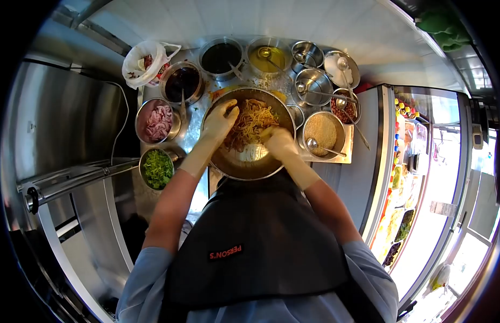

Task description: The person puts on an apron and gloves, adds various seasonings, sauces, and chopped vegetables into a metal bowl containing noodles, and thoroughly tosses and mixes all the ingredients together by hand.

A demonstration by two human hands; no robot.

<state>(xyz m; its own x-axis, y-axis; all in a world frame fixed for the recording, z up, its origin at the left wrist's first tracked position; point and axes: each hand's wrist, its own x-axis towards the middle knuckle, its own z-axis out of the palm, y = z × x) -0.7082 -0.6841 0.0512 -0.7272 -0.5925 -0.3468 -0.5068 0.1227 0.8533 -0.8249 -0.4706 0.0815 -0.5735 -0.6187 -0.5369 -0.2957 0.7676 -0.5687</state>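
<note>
A wide metal bowl (232, 171) stands right in front of me, with brown sauced noodles (254, 119) heaped in it. My left hand (220, 119), in a pale thin glove, is over the left side of the bowl beside the noodles. Its fingers are bent but apart, with nothing visible held in them. My right hand (279, 143), gloved too, reaches in from the right and touches the edge of the noodles. Motion smears its fingers, so their grip is unclear.
Around the bowl stand pots of dark sauce (182, 82), yellow oil (271, 58), sliced onion (159, 121), green herbs (157, 169), peanuts (344, 109) and pale crumbs (320, 131). Several ladles rest in them. A white plastic bag (139, 64) sits back left. A lit display case (403, 177) is at right.
</note>
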